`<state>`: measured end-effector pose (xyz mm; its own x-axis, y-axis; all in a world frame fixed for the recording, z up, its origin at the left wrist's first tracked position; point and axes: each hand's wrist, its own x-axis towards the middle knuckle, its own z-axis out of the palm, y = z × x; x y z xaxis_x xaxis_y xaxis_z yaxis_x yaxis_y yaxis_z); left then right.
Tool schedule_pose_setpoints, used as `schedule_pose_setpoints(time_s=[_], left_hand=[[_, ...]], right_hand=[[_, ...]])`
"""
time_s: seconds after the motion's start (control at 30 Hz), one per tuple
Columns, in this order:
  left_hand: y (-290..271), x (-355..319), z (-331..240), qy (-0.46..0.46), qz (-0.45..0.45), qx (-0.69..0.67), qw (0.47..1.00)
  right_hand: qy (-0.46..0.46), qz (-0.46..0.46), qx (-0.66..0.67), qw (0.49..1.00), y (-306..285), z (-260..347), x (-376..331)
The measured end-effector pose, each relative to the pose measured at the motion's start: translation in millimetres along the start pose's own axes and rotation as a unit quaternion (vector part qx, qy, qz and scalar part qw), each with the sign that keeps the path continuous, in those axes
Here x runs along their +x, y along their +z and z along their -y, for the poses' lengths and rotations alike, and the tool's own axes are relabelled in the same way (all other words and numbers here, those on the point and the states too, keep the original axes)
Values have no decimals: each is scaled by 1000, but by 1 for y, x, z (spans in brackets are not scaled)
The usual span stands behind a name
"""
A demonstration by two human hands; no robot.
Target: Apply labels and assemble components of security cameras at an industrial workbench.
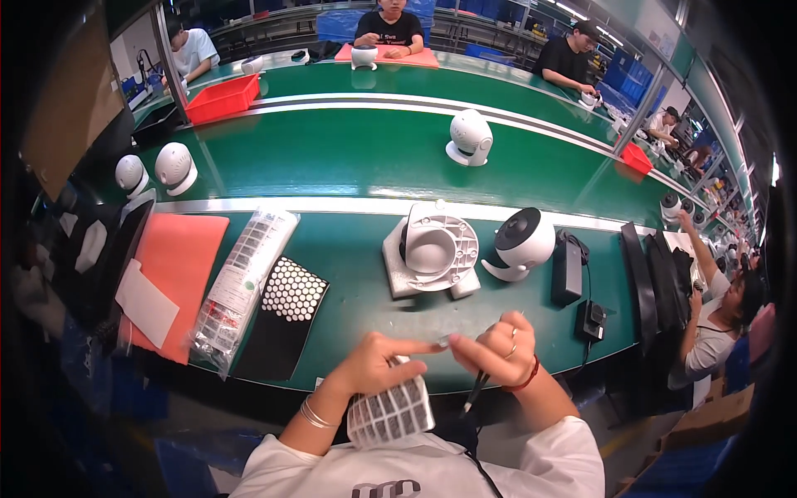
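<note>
My left hand (383, 363) is closed around a sheet of dark labels (390, 415) laid out in a white grid, which hangs below the palm. Its index finger reaches toward my right hand (501, 349), and the fingertips nearly meet at a tiny greyish piece (443, 341), probably a label. From under the right hand's curled fingers a slim dark tool (476, 390) sticks out, tip downward; it looks like tweezers. Just beyond the hands, a white ribbed camera base (440, 249) rests on a white foam block (403, 278). Beside it stands a white camera (525, 241) with a black face.
Left lie a bagged pack of label sheets (249, 278), white round stickers (295, 289) on black backing, and an orange mat (178, 249). Right are a power adapter (567, 270) and black strips (652, 282). White cameras (471, 137) stand on the green conveyor (332, 158). Co-workers sit around.
</note>
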<state>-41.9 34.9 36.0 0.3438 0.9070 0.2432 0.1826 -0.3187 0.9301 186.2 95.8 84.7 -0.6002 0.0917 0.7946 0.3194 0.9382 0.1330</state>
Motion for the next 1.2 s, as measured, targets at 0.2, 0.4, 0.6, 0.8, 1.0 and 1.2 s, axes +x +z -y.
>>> schedule_pose_setpoints(time_s=[0.2,0.4,0.6,0.8,1.0,1.2], left_hand=[[18,-21,0,-103,54,-209,971],[28,-29,11,-113,4,-323,940],[22,-71,42,-168,-114,-270,941],[19,-78,44,-107,-130,-409,897],[-3,-76,12,-167,-135,-462,860],[0,-78,31,-183,-45,-520,833]], right_hand=[[-51,29,0,998,1,12,-8],[23,141,144,979,-18,1,7],[163,10,-8,987,-10,-152,87],[218,375,-310,846,101,-383,85],[255,490,-379,742,150,-468,33],[163,393,-348,835,146,-426,73]])
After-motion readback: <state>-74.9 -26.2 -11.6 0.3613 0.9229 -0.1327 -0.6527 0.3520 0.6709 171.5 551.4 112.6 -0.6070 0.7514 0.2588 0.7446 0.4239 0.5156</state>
